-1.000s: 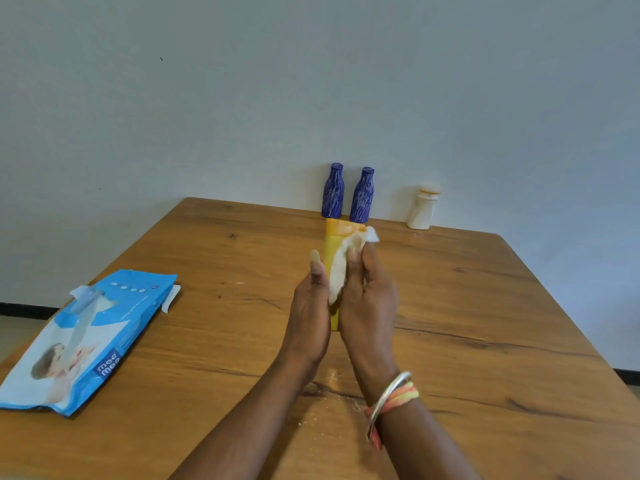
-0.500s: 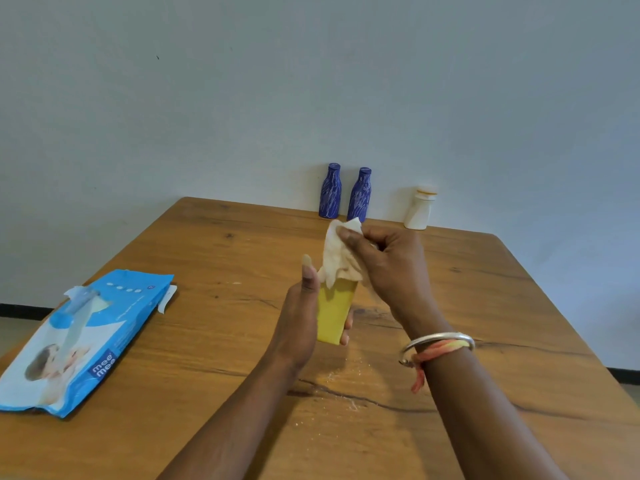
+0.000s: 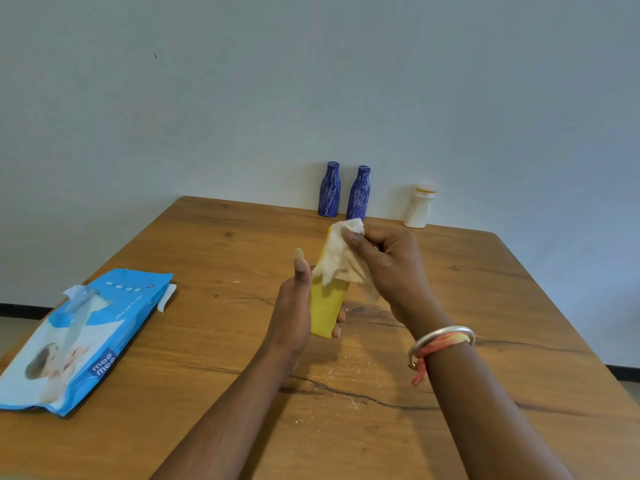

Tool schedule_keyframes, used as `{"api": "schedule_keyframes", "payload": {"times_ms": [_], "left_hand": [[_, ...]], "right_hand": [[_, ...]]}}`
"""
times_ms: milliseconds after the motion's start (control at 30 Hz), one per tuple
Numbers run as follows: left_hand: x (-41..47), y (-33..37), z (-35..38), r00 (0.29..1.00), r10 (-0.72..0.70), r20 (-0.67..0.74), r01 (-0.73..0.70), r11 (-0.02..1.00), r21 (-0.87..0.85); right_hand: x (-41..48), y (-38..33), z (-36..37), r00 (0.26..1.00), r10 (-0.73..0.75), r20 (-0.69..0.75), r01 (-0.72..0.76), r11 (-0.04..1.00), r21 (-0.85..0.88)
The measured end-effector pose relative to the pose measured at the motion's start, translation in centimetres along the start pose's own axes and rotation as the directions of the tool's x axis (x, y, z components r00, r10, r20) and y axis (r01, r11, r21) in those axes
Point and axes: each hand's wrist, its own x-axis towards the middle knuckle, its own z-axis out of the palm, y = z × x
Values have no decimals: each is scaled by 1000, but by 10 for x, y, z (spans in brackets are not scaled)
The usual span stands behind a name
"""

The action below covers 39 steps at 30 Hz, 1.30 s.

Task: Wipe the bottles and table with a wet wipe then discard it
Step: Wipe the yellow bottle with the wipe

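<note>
My left hand (image 3: 294,317) holds a yellow bottle (image 3: 327,311) by its lower part, lifted above the wooden table (image 3: 207,341) and tilted away from me. My right hand (image 3: 391,268) pinches a white wet wipe (image 3: 341,261) and presses it over the bottle's upper end, which the wipe hides. Two dark blue bottles (image 3: 329,190) (image 3: 358,194) stand upright side by side at the table's far edge against the wall. A white bottle (image 3: 419,207) with a yellow ring stands to their right.
A blue wet-wipe pack (image 3: 86,337) lies at the table's left edge, its flap open with a wipe sticking out. Pale crumbs or dust (image 3: 346,379) are scattered on the wood below my hands. A wall closes off the far side.
My right hand turned from alongside the bottle to over its top, carrying the wipe up. My left hand lifted the yellow bottle and tilted it; in the last half second little moved.
</note>
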Motion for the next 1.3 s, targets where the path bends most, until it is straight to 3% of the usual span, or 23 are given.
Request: {"api": "schedule_keyframes", "payload": {"times_ms": [67,133,267,333,533,667,800,867,933,1000,1067,1133,1200,1233,1300], "left_hand": [[2,-1,-4,1000,-11,-13,11,1000,-3],[2,-4,-5,1000,19,-8,-18,998,56],[0,-16,-5,984,156,90,-163,984,66],[1,-20,-10,967,229,111,-238,968,75],[12,-28,-27,911,387,145,-411,816,405],[14,-24,-30,889,442,119,-439,751,493],[17,-18,-29,842,517,155,-514,678,525],[18,-17,-29,824,540,171,-538,652,534],[20,-16,-28,812,566,140,-539,638,550],[22,-17,-27,803,583,124,-538,618,574],[23,-20,-30,787,593,171,-558,565,607],[21,-21,-31,768,604,213,-581,517,629],[19,-20,-33,772,603,201,-572,521,634],[20,-19,-33,776,602,188,-563,527,637],[21,-18,-33,777,603,184,-557,520,647]], "right_hand": [[-6,8,0,997,-68,-28,67,997,-30],[-12,5,4,978,-202,-52,189,963,-193],[-10,-18,11,950,-286,127,313,878,-363],[-9,-22,10,960,-262,96,279,910,-306],[-32,-8,14,993,-46,-111,59,991,121],[-45,-16,23,990,140,-24,-122,926,359],[-36,-24,15,947,320,-36,-250,801,545],[-39,-28,13,942,334,25,-286,762,581],[-46,-32,16,961,274,33,-252,823,509],[-48,-34,18,972,233,-14,-203,874,442],[-42,-33,14,955,285,-84,-222,873,435],[-35,-30,9,900,434,-47,-320,730,604],[-33,-28,5,852,519,70,-337,442,831],[-32,-25,4,850,522,71,-290,350,891],[-33,-23,3,871,492,-7,-176,324,929]]}}
